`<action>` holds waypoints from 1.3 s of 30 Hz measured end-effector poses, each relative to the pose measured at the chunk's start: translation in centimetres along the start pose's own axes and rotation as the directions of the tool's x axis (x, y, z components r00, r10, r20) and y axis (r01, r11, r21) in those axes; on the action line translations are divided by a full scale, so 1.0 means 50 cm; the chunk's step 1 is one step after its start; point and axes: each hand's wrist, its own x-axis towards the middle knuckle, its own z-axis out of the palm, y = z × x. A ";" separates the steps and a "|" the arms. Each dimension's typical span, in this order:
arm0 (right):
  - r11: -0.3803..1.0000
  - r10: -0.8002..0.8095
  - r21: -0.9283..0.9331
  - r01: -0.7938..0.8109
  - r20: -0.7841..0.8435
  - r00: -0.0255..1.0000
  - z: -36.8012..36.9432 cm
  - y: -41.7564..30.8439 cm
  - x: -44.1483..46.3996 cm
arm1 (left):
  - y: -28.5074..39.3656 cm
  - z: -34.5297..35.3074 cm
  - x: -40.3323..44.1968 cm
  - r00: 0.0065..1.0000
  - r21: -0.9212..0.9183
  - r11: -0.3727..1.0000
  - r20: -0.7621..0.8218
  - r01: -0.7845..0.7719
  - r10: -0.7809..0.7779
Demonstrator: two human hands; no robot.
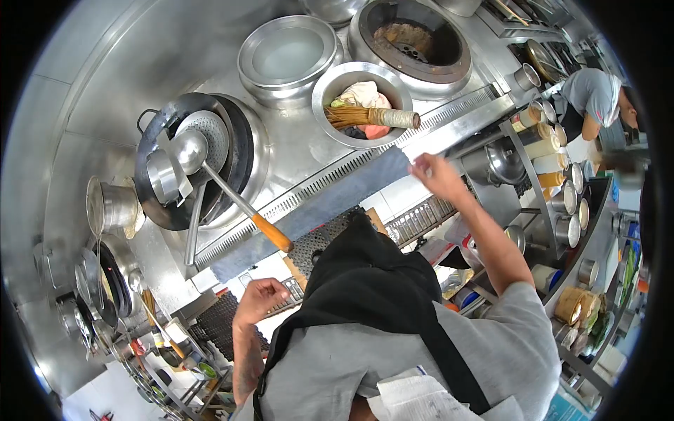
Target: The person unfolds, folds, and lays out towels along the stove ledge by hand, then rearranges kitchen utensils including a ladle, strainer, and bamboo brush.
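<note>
Ladle, one, steel with orange wooden handle: nine o'clock. My empty hands half-curl open, left hand at seven, right hand at two near the grey steel counter's edge, room between.

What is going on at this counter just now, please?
A person in a black apron stands at a steel counter. The left hand, seemingly empty, is near the handle of a ladle lying among utensils in a wok. The right hand, also seemingly empty, is near a bowl holding a brush.
</note>
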 end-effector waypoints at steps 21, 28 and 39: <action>0.985 0.053 0.170 -0.026 -0.158 0.986 -0.007 -0.069 0.193 | 0.033 0.046 0.013 0.973 0.551 0.815 -0.024 -0.180 0.231; 0.628 0.175 0.764 -0.150 0.050 0.983 0.036 -0.164 0.132 | -0.106 -0.007 -0.042 0.992 0.253 0.962 0.095 -0.101 0.079; 0.928 -0.370 -0.011 0.372 0.076 0.926 0.414 -0.697 0.303 | 0.086 0.007 -0.016 0.940 0.590 0.741 0.100 -0.320 0.326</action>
